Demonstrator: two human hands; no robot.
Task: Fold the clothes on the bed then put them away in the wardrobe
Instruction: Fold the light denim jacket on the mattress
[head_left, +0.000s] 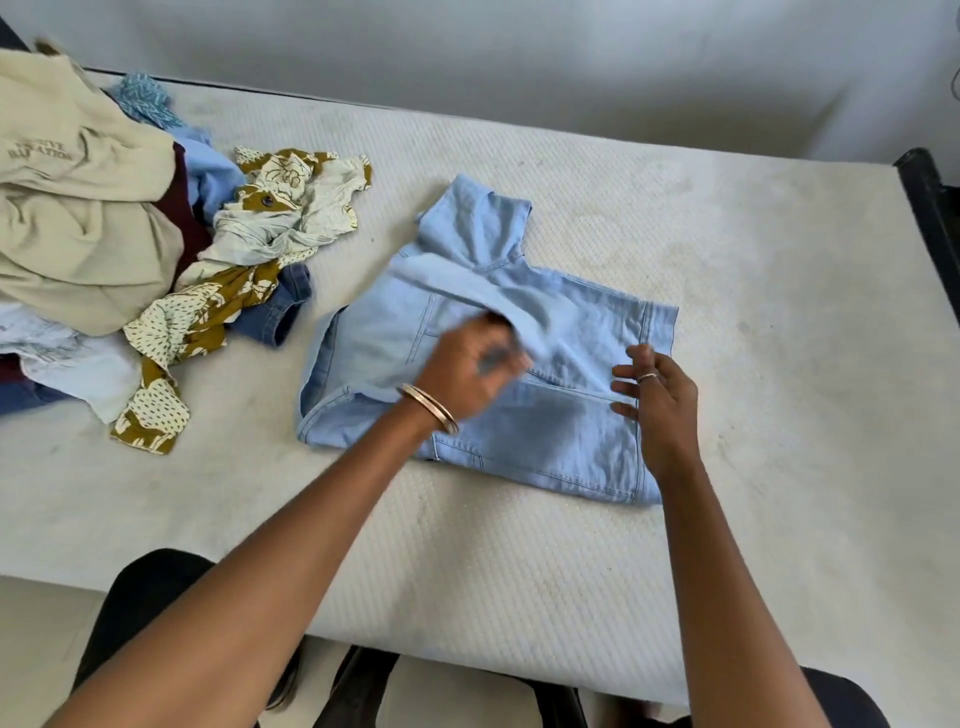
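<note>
A light blue denim shirt (550, 364) lies partly folded near the middle of the bare mattress (727, 249), its collar pointing toward the far edge and its hem toward the near edge. The left hand (467, 366), blurred and wearing a metal bangle (428, 408) at the wrist, has its fingers curled round a folded-over sleeve or side panel of the shirt, lifted slightly across the chest pocket. The right hand (657, 395) rests on the shirt's right side near the seam, fingers spread and fairly straight, holding nothing; a ring shows on one finger. Toward the left end of the mattress sits a heap of unfolded clothes: a cream sweatshirt (78, 208) with printed lettering on top, a mustard and white patterned garment (249, 260) spilling out toward the shirt, a dark blue denim piece (280, 312) just beside it, and a teal patterned cloth (143, 98) at the far edge. The heap and the shirt lie apart. A dark bed frame (930, 197) shows at the right end, against a pale wall (519, 52).
</note>
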